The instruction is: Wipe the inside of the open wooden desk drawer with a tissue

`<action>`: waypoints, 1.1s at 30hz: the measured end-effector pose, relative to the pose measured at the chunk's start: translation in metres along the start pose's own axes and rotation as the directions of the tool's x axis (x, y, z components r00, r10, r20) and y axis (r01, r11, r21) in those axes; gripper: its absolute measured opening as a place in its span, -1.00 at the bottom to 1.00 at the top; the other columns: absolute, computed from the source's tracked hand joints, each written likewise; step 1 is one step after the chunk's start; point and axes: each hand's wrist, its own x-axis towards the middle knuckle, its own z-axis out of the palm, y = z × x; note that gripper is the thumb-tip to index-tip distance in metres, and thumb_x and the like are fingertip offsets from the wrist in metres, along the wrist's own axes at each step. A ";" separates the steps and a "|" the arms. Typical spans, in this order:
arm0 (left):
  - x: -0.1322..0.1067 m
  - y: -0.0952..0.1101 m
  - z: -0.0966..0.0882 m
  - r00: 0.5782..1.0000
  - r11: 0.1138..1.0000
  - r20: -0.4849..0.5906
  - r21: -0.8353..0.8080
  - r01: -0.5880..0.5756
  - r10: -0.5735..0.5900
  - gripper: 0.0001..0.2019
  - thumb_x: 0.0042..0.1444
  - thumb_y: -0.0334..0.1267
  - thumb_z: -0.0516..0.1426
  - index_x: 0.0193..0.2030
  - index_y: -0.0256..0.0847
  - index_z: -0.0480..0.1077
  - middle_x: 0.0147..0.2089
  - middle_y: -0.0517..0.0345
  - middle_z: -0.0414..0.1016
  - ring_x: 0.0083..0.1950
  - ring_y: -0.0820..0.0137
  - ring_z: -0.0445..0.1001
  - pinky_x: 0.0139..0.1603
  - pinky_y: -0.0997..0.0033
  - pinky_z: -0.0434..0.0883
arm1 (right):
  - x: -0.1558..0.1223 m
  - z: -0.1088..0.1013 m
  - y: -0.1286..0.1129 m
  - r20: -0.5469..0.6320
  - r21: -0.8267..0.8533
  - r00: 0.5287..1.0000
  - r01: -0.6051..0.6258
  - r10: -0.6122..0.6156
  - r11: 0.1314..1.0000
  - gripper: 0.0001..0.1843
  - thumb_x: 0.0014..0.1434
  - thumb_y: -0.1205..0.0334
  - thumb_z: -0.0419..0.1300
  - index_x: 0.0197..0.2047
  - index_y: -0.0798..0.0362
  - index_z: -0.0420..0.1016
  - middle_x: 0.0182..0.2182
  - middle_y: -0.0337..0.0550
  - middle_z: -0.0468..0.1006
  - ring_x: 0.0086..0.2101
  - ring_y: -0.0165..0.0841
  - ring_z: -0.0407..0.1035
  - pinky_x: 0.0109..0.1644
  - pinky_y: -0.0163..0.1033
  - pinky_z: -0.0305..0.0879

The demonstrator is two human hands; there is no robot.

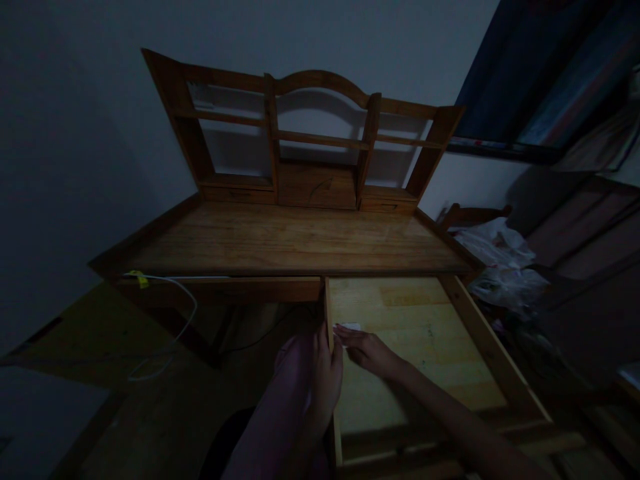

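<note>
A wooden drawer is pulled out from the right half of a desk, its pale bottom showing some dark specks. My left hand grips the drawer's left side wall, fingers on the outside and thumb near the top edge. Inside, my right hand presses a white piece of tissue or cloth to the bottom, close against that same wall. Fingers cover most of the white piece, so its exact kind is unclear.
The wooden desk carries a shelf unit against the wall. A white cable with a yellow tag hangs at the left front edge. Plastic bags lie by a chair on the right. The room is dim.
</note>
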 end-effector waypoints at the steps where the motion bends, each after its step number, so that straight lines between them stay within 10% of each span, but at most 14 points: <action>1: 0.000 -0.001 0.000 1.000 1.000 0.002 -0.014 0.002 -0.002 -0.57 0.30 -0.27 -0.02 0.26 -0.27 0.36 0.24 -0.23 0.43 0.26 0.11 0.39 0.28 0.14 0.27 | -0.001 -0.001 -0.002 0.011 0.006 1.000 -0.001 0.001 1.000 -0.17 0.06 0.62 -0.01 0.36 -0.13 0.30 0.37 -0.23 0.21 0.33 -0.34 0.11 0.42 -0.05 0.10; 33: -0.005 -0.021 0.013 0.999 0.997 0.015 -0.068 0.039 -0.038 -0.56 0.32 -0.25 -0.02 0.30 -0.25 0.29 0.33 -0.18 0.35 0.37 0.12 0.28 0.40 0.07 0.15 | -0.118 -0.035 -0.037 0.260 -0.014 0.946 -0.195 0.192 0.981 -0.41 0.28 0.45 0.06 0.28 -0.25 0.40 0.32 -0.24 0.31 0.32 -0.26 0.16 0.41 0.01 0.16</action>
